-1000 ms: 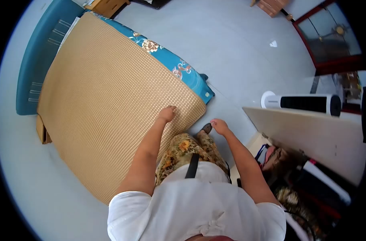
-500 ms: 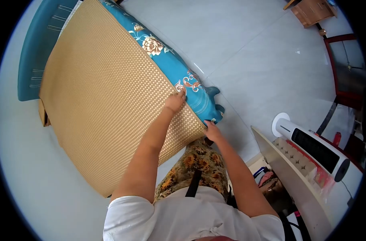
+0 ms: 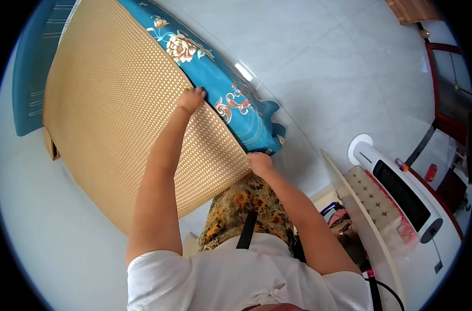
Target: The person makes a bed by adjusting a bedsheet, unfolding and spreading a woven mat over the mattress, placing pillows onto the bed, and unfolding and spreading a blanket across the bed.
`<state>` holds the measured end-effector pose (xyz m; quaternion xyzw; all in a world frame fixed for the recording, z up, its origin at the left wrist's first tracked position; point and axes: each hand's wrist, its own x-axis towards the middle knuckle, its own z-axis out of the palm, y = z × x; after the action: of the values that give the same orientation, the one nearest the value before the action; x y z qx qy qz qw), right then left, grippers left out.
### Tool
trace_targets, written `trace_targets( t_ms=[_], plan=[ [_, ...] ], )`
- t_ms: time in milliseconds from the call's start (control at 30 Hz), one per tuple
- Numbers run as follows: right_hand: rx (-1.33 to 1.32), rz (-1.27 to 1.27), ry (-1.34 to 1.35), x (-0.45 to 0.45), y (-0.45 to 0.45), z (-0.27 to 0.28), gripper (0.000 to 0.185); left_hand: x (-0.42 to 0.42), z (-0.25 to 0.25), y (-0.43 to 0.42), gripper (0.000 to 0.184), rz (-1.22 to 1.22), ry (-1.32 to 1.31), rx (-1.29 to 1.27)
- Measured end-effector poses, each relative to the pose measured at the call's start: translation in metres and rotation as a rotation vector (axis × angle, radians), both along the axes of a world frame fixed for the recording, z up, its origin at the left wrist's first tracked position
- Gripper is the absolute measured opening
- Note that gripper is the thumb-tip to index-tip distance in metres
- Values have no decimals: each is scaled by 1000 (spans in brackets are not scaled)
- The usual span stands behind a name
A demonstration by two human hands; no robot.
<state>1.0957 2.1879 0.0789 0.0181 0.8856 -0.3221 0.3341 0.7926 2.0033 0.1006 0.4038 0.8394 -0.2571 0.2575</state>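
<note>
A woven tan sleeping mat point(image 3: 116, 114) covers the bed, over a blue bedsheet point(image 3: 223, 83) printed with flowers and scrolls. My left hand point(image 3: 192, 98) is closed around the mat's long edge, fingertips curled over it on the side of the sheet. At the near corner of the mat, my right hand point(image 3: 259, 164) is closed on the edge, its fingers partly hidden. Between the two hands the edge stands slightly raised, with a dark gap along the sheet. The sheet hangs in folds at the bed's corner.
A blue headboard point(image 3: 36, 72) rises at the far left. On the right, a white tower fan point(image 3: 396, 189) stands beyond a pale board point(image 3: 363, 217) and a tufted beige cushion point(image 3: 370, 192). Grey floor tiles point(image 3: 319, 78) extend past the bed. My patterned trousers touch the mat's near end.
My left hand has moved up and left along the mat's edge. My right hand has shifted slightly left with the corner, and more of the blue sheet shows beside it.
</note>
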Motion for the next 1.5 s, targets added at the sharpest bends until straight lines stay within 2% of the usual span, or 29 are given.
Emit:
trace_targets(
  t_ms=[33, 67, 100, 133, 267, 367, 400, 533, 567, 633, 700, 733, 800, 867, 900, 933, 967, 1000, 1033, 1067, 1100, 1133, 1167, 1200, 1233, 1267, 1300, 1367, 1500],
  plan=[
    [-2, -3, 18, 0, 0, 5, 14, -7, -1, 1, 27, 33, -25, -67],
    [-2, -5, 38, -1, 0, 11, 13, -15, -1, -3, 23, 113, -20, -12],
    [-3, -5, 57, -4, 0, 17, 13, -27, -25, -15, 23, 174, 42, -25],
    [-15, -35, 182, -7, -1, 22, 13, -36, -14, -17, 24, 160, 82, 20],
    [20, 2, 180, -47, -1, 35, 14, -75, 13, -25, 24, 286, 238, 109],
    [26, -34, 207, -78, 0, 34, 14, -100, 6, -39, 20, 377, 333, 207],
    [26, -61, 230, -84, 3, 35, 15, -97, 28, -30, 18, 289, 359, 249],
    [43, -76, 146, -90, 25, 37, 17, -96, 36, -9, 16, 226, 358, 284],
    [63, -66, 85, -91, 33, 39, 17, -92, 28, -5, 17, 283, 365, 362],
    [109, -23, -11, -98, 45, 36, 17, -81, 36, 13, 16, 317, 377, 328],
    [157, 42, -80, -102, 53, 30, 18, -65, 48, 33, 16, 584, 325, 457],
    [48, 88, -3, -107, 61, 25, 18, -57, 49, 43, 22, 745, 265, 628],
    [-176, 149, 137, -115, 77, 25, 18, -26, 44, 67, 52, 944, 233, 744],
    [-169, 216, 28, -139, 112, 50, 17, 21, 3, 73, 52, 989, 211, 862],
    [-168, 243, -34, -160, 132, 61, 18, 42, 5, 84, 48, 1045, 64, 744],
    [-279, 166, 41, -166, 161, 58, 17, 61, 11, 97, 42, 1182, -191, 507],
    [-278, 140, 2, -177, 194, 70, 17, 89, 18, 110, 38, 1077, -342, 434],
    [-277, 114, -32, -188, 230, 82, 18, 127, -24, 105, 43, 941, -468, 312],
    [-331, 6, 91, -181, 270, 61, 19, 144, -3, 127, 43, 957, -607, 216],
    [-188, 29, 10, -184, 315, 64, 15, 151, 44, 158, 42, 1009, -714, 188],
    [-107, -60, 40, -185, 354, 85, 17, 155, 92, 181, 41, 943, -813, 208],
    [-124, -70, 229, -166, 413, 47, 19, 182, 65, 181, 41, 838, -851, 170],
    [0, -169, 114, -166, 460, 51, 19, 194, 66, 190, 42, 903, -856, 212],
    [52, -116, 268, -150, 516, 13, 17, 200, 77, 200, 43, 940, -808, 217],
    [47, -179, 224, -136, 568, -8, 16, 211, 72, 202, 47, 941, -770, 286],
    [-48, -503, -101, -148, 570, 77, 17, 209, 94, 212, 49, 924, -790, 229],
    [4, -554, -80, -148, 593, 86, 14, 187, 135, 225, 48, 964, -926, 207],
    [-45, -774, -113, -153, 622, 105, 11, 209, 91, 214, 45, 906, -789, 250],
    [-133, -827, -129, -196, 624, 120, 10, 181, 98, 206, 45, 1045, -673, 374]
  ],
)
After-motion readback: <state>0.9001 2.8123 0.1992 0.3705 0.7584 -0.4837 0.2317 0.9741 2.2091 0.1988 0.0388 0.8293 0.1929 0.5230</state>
